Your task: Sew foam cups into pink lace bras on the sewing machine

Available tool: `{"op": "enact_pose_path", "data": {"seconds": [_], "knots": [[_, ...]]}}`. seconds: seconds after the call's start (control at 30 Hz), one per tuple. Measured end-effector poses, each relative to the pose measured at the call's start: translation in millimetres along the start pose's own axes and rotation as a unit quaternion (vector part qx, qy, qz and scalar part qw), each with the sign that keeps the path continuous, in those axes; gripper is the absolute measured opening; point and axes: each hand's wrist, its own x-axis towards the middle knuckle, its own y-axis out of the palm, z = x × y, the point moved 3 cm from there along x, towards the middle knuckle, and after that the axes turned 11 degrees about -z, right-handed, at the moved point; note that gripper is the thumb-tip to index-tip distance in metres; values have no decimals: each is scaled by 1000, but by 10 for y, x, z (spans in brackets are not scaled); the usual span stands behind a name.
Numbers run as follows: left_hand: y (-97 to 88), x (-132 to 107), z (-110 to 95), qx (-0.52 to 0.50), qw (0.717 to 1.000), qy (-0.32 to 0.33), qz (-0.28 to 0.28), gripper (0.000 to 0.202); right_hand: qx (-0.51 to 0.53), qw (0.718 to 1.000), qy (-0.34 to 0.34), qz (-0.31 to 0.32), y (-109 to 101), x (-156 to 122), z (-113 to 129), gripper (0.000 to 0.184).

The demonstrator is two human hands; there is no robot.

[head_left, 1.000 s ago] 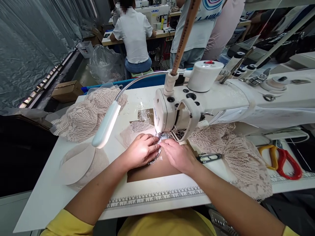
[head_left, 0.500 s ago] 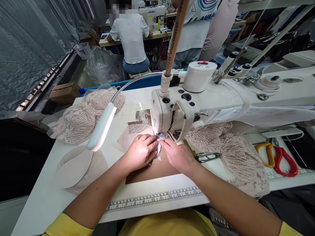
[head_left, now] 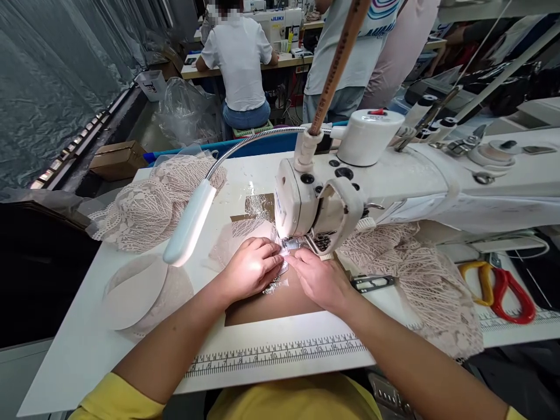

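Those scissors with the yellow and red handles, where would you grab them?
Take the scissors by their two handle loops, coming from the near table edge: they lie flat, loops towards the sitter, blades pointing away towards the sewing machine.

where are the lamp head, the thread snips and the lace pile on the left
lamp head [head_left: 188, 224]: head view, middle of its white shell
thread snips [head_left: 371, 283]: head view, middle of the body
lace pile [head_left: 153, 204]: head view, centre of the heap

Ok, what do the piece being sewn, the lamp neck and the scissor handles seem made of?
Piece: lace fabric, matte; openwork pattern, fibre unclear.
Lamp neck: flexible metal, shiny; ribbed and curved.
Scissor handles: likely glossy plastic; one red, one yellow, smooth loops.
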Motion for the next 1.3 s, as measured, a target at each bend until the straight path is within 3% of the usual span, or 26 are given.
{"op": "enact_pose_path", "data": {"seconds": [0.57,0.9,1.3], "knots": [[-5,-19,17,-27,999,21,5,23,-7,999,-36,-13,-11,-39,12,32],[11,2,63,23,1000,8,-9,27,-56,998,17,10,33,13,21,45],[54,21,267,79,994,-70,-22,30,-23,1000,21,-5,56,-19,-29,42]]}}
